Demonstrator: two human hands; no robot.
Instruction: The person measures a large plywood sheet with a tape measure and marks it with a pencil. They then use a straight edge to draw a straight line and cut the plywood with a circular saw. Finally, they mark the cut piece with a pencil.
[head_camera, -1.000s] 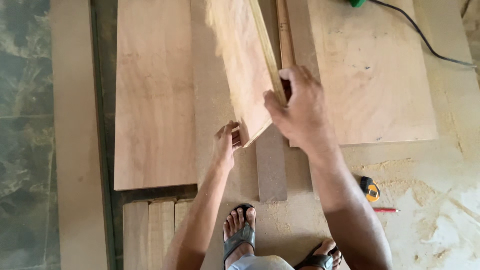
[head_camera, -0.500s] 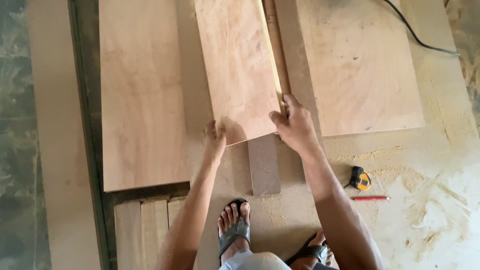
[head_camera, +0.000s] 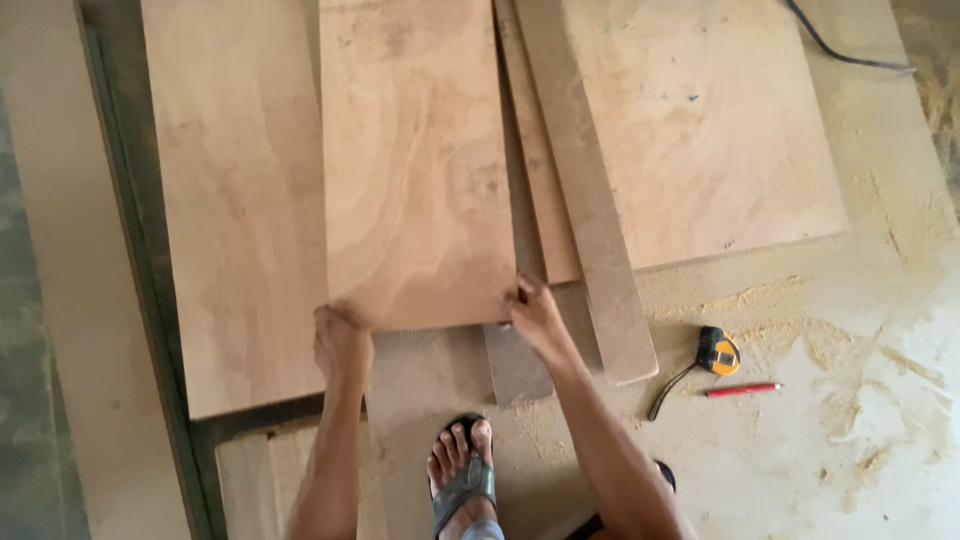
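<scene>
The reddish-brown rectangular plywood panel lies flat in the middle of the view, its near short edge running between the person's two hands and its far end cut off by the top of the frame. Its left long edge overlaps a wider plywood sheet of the same reddish-brown colour, whose near edge ends just past the left hand. Along its right long edge sit a narrow strip of pale wood and a longer grey-brown flat batten, which slants toward the near right and ends on the sawdust-covered floor. Beyond the batten a large pale plywood board lies flat, its top also cut off.

Open floor shows only to the near right, where a yellow and black tape measure and a red pencil lie close together, well apart from the panel. A black cable crosses the top right corner. What lies beneath the panel is hidden, apart from a darker board end poking out below its near right corner.

The left hand is curled over the panel's near left corner, fingers folded down on the edge. The right hand grips the near right corner, fingertips pinching the edge. A foot in a grey sandal stands between the forearms.
</scene>
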